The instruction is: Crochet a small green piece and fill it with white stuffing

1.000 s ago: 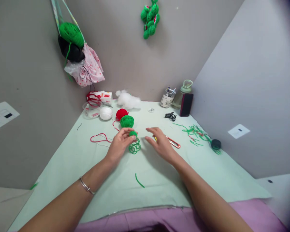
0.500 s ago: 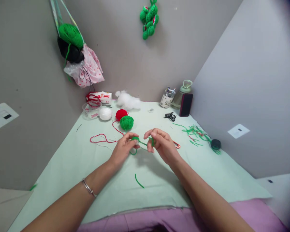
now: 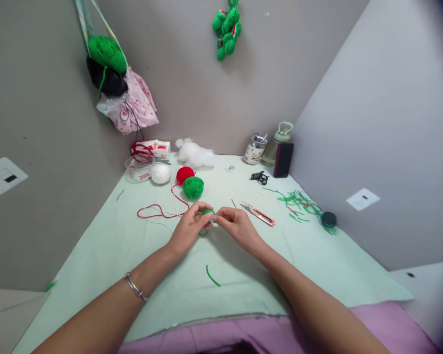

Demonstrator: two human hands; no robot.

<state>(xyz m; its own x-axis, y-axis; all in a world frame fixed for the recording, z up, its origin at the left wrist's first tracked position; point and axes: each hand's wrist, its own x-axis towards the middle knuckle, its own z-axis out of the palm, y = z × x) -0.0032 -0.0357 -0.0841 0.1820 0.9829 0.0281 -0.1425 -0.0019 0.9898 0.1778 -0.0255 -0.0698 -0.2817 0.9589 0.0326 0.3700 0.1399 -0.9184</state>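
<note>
My left hand point(image 3: 190, 223) is closed around a small green crocheted piece point(image 3: 208, 212), which shows between thumb and fingers. A loop of green yarn point(image 3: 204, 234) hangs beneath it. My right hand point(image 3: 236, 225) is pinched at the right edge of that piece, its fingertips touching or nearly touching the left thumb; what lies in the pinch is too small to make out. Just right of this hand lie orange-handled thread snips point(image 3: 260, 215). Behind the hands sit a green yarn ball point(image 3: 193, 187), a red yarn ball point(image 3: 185, 175) and a white yarn ball point(image 3: 161, 173).
White stuffing point(image 3: 195, 153) lies by the back wall. A pen cup point(image 3: 255, 150), a bottle point(image 3: 271, 153), a phone point(image 3: 283, 160) and a black claw clip point(image 3: 260, 177) stand or lie back right. Green yarn scraps point(image 3: 297, 200) and a black roll point(image 3: 328, 219) lie right; a scrap point(image 3: 212, 276) lies in front.
My right hand has moved left and down to the green piece, and its fingers have closed into a pinch. The yarn stretched between the hands no longer shows. The snips are now uncovered.
</note>
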